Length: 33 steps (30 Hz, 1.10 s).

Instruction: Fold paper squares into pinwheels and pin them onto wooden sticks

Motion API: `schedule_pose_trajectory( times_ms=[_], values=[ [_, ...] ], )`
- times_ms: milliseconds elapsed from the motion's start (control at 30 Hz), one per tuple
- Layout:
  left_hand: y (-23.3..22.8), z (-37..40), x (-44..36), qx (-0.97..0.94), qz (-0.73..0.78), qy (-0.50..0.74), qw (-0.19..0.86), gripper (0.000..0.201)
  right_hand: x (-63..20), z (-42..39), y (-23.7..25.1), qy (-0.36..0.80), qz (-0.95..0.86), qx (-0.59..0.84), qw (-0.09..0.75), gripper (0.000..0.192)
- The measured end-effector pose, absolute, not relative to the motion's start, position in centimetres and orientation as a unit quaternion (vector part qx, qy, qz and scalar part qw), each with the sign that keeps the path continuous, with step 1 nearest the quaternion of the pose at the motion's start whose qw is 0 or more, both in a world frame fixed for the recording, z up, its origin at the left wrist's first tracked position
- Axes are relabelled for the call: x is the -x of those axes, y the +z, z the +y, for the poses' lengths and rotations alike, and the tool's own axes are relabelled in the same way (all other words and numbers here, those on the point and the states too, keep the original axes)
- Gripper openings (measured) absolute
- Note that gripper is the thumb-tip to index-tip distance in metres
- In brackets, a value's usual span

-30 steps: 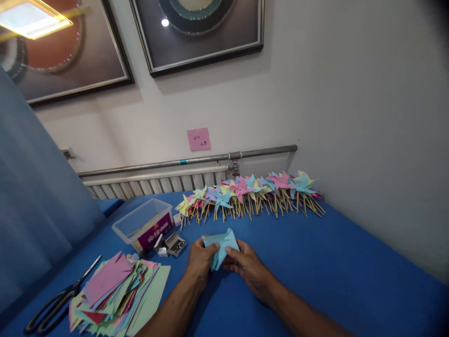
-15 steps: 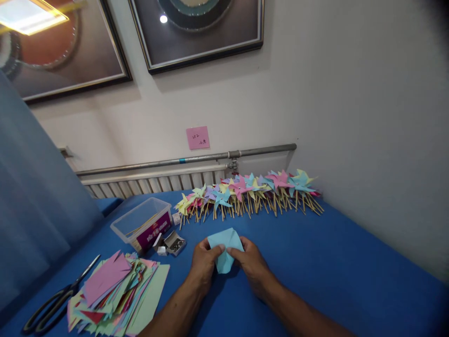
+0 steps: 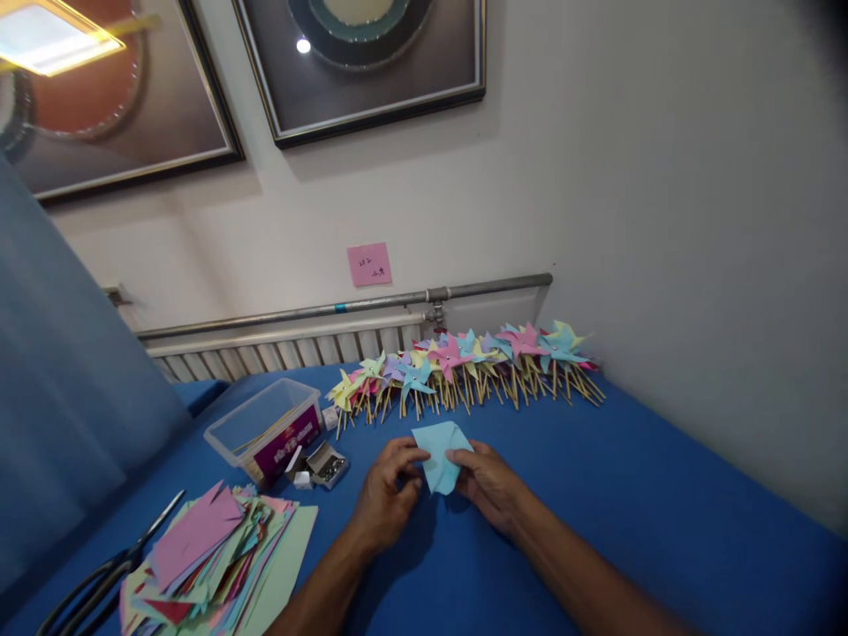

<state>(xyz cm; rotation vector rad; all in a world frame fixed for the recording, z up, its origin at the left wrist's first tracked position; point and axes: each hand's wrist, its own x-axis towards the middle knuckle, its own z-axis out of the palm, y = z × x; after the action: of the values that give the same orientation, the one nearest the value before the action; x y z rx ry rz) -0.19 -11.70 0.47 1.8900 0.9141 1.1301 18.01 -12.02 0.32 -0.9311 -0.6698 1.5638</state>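
A light blue paper square (image 3: 441,452) with folded corners is held just above the blue table (image 3: 629,495). My left hand (image 3: 389,493) pinches its left edge with thumb and fingers. Its right side is gripped by my right hand (image 3: 490,481). Beyond the hands, a long row of finished paper pinwheels (image 3: 464,367) on wooden sticks lies along the wall. A stack of coloured cut paper squares (image 3: 212,556) lies at the lower left.
A clear plastic tub (image 3: 265,428) with sticks stands left of the hands, with a small open box of pins (image 3: 328,464) beside it. Black scissors (image 3: 99,574) lie at the far left. A radiator (image 3: 278,349) and a wall bound the table's far side.
Both hands and the blue paper have shifted a little right and away. The paper has been turned and its folded shape has changed between my fingers.
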Motion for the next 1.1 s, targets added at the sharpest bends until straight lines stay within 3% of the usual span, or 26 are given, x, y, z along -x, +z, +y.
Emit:
schedule_pose_trajectory(
  times_ms=[267, 567, 1100],
  values=[
    [0.7, -11.4, 0.2, -0.748, 0.350, 0.418, 0.377, 0.014, -17.3, -12.2, -0.3, 0.633, -0.324, 0.413, 0.569, 0.027],
    [0.1, -11.5, -0.4, -0.678, 0.432, 0.436, 0.404, 0.023, -17.1, -11.5, -1.1, 0.445, -0.496, 0.476, 0.574, 0.022],
    [0.4, -12.0, -0.9, -0.627, 0.496, 0.463, 0.383, 0.021, -16.4, -12.2, -1.2, 0.459, -0.548, 0.434, 0.549, 0.019]
  ],
)
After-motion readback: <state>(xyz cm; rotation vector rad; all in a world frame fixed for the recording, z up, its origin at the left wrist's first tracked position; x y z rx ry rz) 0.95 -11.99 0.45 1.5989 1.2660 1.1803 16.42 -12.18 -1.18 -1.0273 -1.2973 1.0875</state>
